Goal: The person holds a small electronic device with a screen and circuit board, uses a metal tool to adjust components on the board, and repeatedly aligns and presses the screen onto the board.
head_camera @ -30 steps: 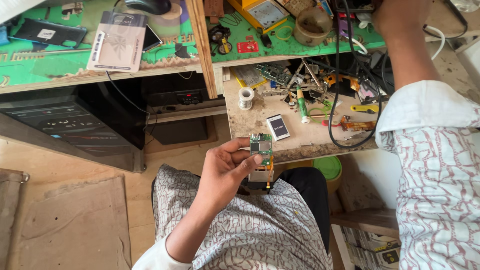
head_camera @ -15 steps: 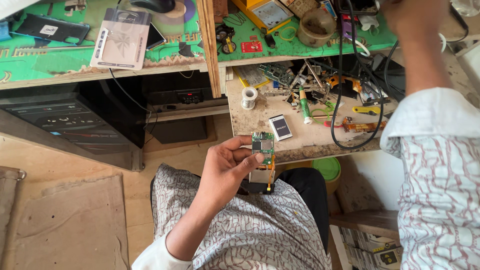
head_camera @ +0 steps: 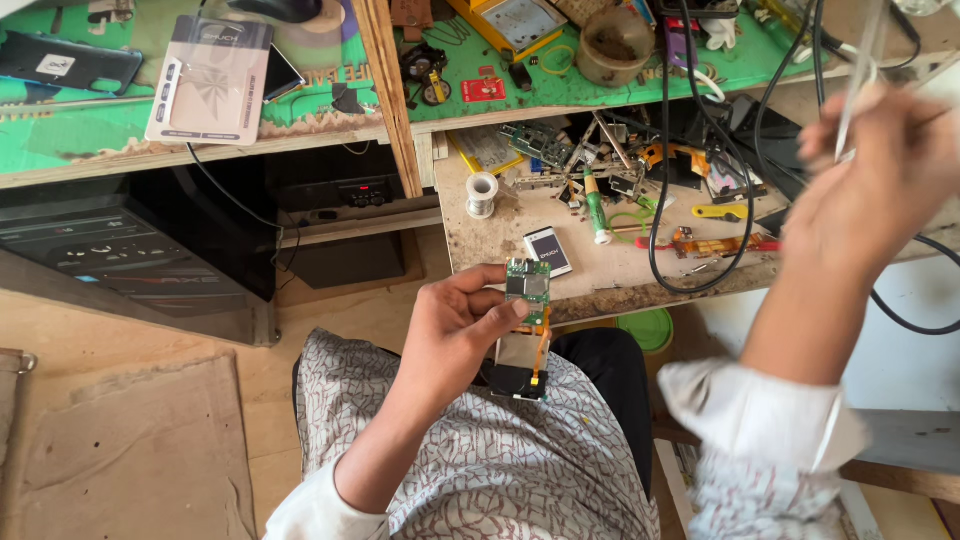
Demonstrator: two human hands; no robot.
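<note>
1. Since the earlier frame the right hand [head_camera: 865, 185] had come down from the top shelf area and was now blurred over the right side of the bench, pinching a thin pale tool [head_camera: 858, 90] between its fingers; too blurred to say what kind of tool. The left hand had barely shifted.
2. The left hand [head_camera: 455, 335] held a small green circuit board [head_camera: 527, 285] up over the lap, thumb and fingertips pressed on its left edge and lower corner. The board sat just in front of the bench edge, not resting on it.
3. An orange flex ribbon [head_camera: 541, 345] ran down from the board to a dark part [head_camera: 515, 380] that lay on the patterned shirt over the lap.
4. Handling, my judgement: board looked light and stiff but fragile; the ribbon soft and easy to tear. Best taken by the bare edges, as the left hand did, never by the ribbon or the components.
5. On the worn bench [head_camera: 480, 250]: a solder spool [head_camera: 483, 193], a small dark battery [head_camera: 548, 250] just beyond the board, a green-handled tool [head_camera: 597, 205], a black cable [head_camera: 662, 200] looping across, and a heap of loose parts.
6. The green-matted upper shelf [head_camera: 300, 110] held a flat retail pack [head_camera: 210, 78] and a brown tub [head_camera: 616, 45].
</note>
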